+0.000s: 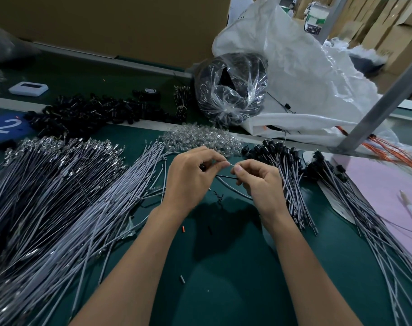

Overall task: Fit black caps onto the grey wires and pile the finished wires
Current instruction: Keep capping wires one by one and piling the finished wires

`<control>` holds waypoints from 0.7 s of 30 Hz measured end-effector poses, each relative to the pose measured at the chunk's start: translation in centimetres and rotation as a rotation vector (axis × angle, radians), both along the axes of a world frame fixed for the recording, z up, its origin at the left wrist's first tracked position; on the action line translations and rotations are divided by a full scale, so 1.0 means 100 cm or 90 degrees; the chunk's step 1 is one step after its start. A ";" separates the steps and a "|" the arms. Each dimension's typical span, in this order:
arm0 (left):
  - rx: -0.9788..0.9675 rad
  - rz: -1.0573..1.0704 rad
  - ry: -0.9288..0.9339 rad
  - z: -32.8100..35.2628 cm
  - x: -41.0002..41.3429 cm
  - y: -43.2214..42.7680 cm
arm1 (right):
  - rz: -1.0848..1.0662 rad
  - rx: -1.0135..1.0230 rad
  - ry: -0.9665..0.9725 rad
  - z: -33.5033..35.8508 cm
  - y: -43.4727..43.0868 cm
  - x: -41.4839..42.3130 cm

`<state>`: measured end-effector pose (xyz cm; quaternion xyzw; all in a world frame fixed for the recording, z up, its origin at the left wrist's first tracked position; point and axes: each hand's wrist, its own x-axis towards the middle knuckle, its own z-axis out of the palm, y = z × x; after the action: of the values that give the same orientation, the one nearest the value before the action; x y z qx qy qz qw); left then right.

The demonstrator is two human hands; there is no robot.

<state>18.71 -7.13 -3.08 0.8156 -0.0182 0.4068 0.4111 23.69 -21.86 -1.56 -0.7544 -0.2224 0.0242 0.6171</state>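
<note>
My left hand [191,177] and my right hand [259,182] meet above the green mat, fingertips almost touching. Between them they pinch a grey wire [233,188] whose bare end shows at the fingertips; the wire curves down under my right hand. A dark piece sits inside my left fingers, mostly hidden. Loose grey wires [87,208] fan out on the left. Capped wires [287,175] lie piled on the right, a second pile [355,208] beyond. Loose black caps [89,114] heap at the back left.
Clear plastic pieces [200,137] lie behind my hands. A clear bag of black parts [231,90] and a white sack [306,78] stand at the back. A grey metal post [377,109] slants at right, over pink paper [388,184] and orange wires [393,149].
</note>
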 end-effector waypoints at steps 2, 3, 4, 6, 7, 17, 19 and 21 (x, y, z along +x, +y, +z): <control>0.013 -0.004 0.006 -0.001 0.000 0.000 | 0.004 0.002 0.006 0.000 0.000 0.000; 0.019 -0.003 0.010 -0.002 0.000 0.001 | 0.005 0.004 0.010 0.001 0.000 0.000; 0.026 -0.001 0.012 -0.002 0.000 0.001 | 0.007 0.005 0.014 0.001 0.000 0.000; 0.036 0.000 0.015 -0.003 0.000 0.001 | 0.010 0.003 0.020 0.001 0.000 -0.001; 0.041 0.000 0.016 -0.003 0.000 0.001 | 0.011 0.001 0.021 0.002 0.000 -0.001; -0.251 -0.071 0.186 0.001 0.003 -0.005 | -0.074 -0.002 -0.025 -0.001 0.000 0.001; -0.410 -0.129 0.246 0.003 0.004 -0.004 | -0.106 -0.004 -0.055 -0.003 0.000 0.002; -0.538 -0.171 0.246 0.004 0.004 -0.002 | -0.127 -0.002 -0.073 -0.003 0.000 0.003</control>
<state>19.16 -7.36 -2.69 0.6283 0.1204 0.1631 0.7511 24.02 -21.83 -1.85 -0.7739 -0.1811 -0.0802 0.6015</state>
